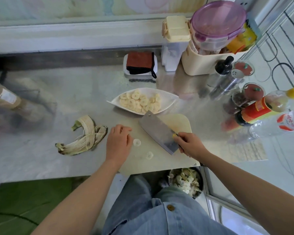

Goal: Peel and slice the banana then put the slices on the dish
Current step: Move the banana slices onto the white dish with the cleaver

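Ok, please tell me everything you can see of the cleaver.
The cleaver has a broad, rectangular, grey metal blade with a small hole near its far corner. The right hand grips its handle, mostly hidden. The blade slants across the pale cutting board, its far corner by the near rim of the white dish.

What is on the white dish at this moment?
Banana slices pile on the white dish. The cleaver covers a bit of its near rim; lower slices are hidden.
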Action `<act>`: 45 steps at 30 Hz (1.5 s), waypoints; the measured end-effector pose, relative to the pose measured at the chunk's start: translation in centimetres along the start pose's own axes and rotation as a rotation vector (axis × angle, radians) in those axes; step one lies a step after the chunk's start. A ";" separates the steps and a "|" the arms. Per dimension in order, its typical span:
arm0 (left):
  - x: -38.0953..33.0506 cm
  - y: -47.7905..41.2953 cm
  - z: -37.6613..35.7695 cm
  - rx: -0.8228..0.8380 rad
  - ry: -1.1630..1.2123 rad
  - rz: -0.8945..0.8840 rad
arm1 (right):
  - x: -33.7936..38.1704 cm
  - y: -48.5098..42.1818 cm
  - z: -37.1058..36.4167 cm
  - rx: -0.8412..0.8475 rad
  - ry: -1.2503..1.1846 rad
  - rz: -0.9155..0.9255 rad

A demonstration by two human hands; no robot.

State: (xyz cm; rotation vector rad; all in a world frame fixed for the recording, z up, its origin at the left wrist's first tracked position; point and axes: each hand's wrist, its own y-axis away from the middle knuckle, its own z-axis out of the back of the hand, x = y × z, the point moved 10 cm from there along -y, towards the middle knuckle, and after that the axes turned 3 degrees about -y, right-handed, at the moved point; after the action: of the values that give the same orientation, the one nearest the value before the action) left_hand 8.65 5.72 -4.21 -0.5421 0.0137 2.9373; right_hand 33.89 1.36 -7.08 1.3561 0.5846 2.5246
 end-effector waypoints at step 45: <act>-0.1 5.4 -0.3 -0.036 -0.049 0.134 | 0.0 1.2 -3.9 0.129 -0.440 -0.090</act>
State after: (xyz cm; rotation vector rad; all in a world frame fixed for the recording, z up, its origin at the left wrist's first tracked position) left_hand 8.02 0.32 -4.60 -0.4918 -0.0085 3.0860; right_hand 30.67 -0.63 -8.50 1.8124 0.7009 2.0508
